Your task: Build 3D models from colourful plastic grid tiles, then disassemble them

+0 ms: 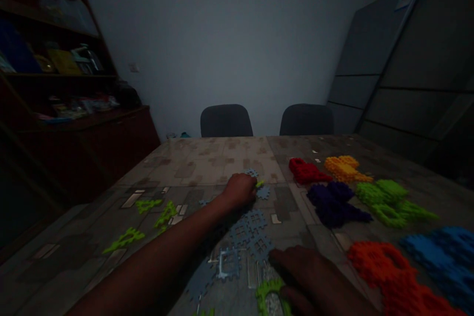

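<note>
Tabletop [200, 168] printed in a stone pattern filled the lower frame, in dim light; clock positions below take 12 o'clock as straight ahead.

Nearest, at 5 o'clock, the right hand [307, 271] was cut off by the lower edge. Its fingers lay loosely curved and unclenched beside the grey-blue lattice tiles [246, 234], but any grasp could not be confirmed. About five such tiles lay at 6 o'clock, overlapping in shadow, so the count was uncertain. A lime-green lattice piece [268, 296] sat under the right hand, partly hidden.

The left hand [240, 190] lay at 12 o'clock, its forearm entering from 7 o'clock. It covered the edge of a small blue piece [252, 173] and touched a lime-green fragment [259, 183]; whether it pinched either could not be determined. A gear-edged blue piece [263, 192] lay just beside it.

Three lime-green strips [148, 205] lay at 10 o'clock. Six coloured heaps [333, 202] occupied 1 to 4 o'clock: red, amber, purple, lime, blue and orange-red, the last two cut off by the frame.

Farther off stood two dark chairs [225, 121], a shelved cabinet [59, 84] with contents too dark to identify, and grey panels [392, 74].
</note>
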{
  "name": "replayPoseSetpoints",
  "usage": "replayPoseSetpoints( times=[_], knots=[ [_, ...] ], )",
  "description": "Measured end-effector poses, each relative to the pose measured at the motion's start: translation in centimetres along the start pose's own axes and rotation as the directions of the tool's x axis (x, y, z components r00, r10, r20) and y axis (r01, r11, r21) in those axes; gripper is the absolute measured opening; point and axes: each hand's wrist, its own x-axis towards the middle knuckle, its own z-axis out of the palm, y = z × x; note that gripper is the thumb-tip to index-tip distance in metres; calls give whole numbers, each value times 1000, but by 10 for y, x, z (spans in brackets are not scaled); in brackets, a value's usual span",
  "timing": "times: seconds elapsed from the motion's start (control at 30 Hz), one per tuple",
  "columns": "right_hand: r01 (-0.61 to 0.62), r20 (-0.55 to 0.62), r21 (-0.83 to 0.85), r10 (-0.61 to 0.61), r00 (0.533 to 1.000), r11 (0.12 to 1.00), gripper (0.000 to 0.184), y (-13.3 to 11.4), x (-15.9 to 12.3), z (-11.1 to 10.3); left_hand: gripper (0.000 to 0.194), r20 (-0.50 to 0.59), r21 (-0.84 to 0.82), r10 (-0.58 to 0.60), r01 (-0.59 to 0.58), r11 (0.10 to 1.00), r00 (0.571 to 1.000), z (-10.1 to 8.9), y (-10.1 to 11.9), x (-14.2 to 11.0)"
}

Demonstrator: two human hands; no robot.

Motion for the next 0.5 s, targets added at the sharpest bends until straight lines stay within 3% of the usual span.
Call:
replayPoseSetpoints(
  times=[0.13, 0.23, 0.37, 0.5],
  knots=[
    [-31, -69, 67, 36, 997, 997, 48, 6, 0, 3, 9, -89, -224, -23, 2, 975, 996, -4, -6, -12],
    [-76, -181, 158, 104, 978, 985, 46, 10, 2, 5, 12, -103, -449, -41, -10, 894, 994, -5, -7, -36],
    [-64, -333, 286, 162, 929, 956, 41, 4, 7, 0, 17, -32, -686, -18, -9, 728, 999, 0, -2, -78],
    [-33, -344, 347, 160, 925, 937, 32, -8, 12, -5, 25, 67, -796, 63, 15, 605, 996, 5, 6, -107]
  ],
)
